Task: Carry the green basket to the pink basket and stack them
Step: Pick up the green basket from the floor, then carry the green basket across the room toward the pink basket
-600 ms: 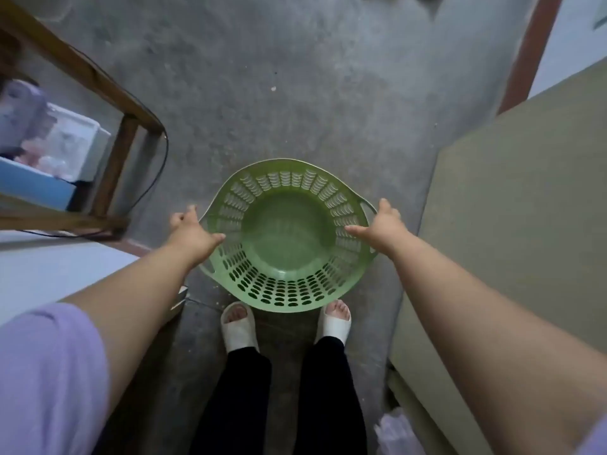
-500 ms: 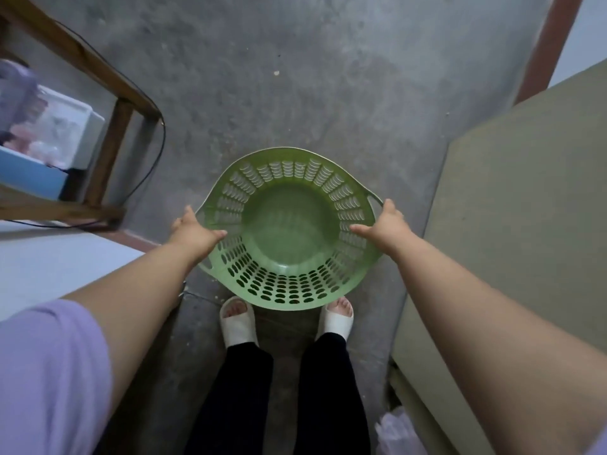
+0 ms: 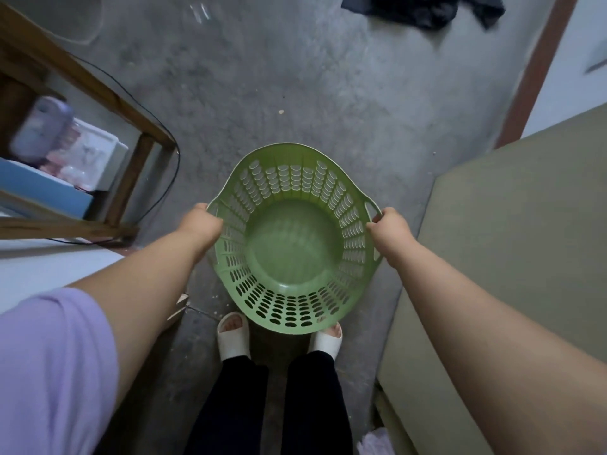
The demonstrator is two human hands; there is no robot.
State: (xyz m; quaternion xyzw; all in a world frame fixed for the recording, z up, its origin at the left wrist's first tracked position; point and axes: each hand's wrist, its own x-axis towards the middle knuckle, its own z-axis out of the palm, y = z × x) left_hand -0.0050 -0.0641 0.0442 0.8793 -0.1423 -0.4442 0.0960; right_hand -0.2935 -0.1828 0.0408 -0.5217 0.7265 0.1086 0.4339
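Note:
A round green basket (image 3: 292, 251) with perforated walls and two side handles hangs empty in front of me, above my feet in white slippers. My left hand (image 3: 200, 221) is closed on its left handle. On the opposite side, my right hand (image 3: 389, 228) grips the right handle. The basket's open top faces me and I see its solid bottom. No pink basket is in view.
A wooden shelf frame (image 3: 131, 178) with a black cable and boxes stands at the left. A large olive-green flat surface (image 3: 512, 244) fills the right. Dark cloth (image 3: 423, 8) lies on the grey concrete floor at the top. A white surface (image 3: 39, 270) sits at lower left.
Both hands have closed fully around the handles and the basket has come up higher and nearer to me. The view has tilted so more floor shows ahead.

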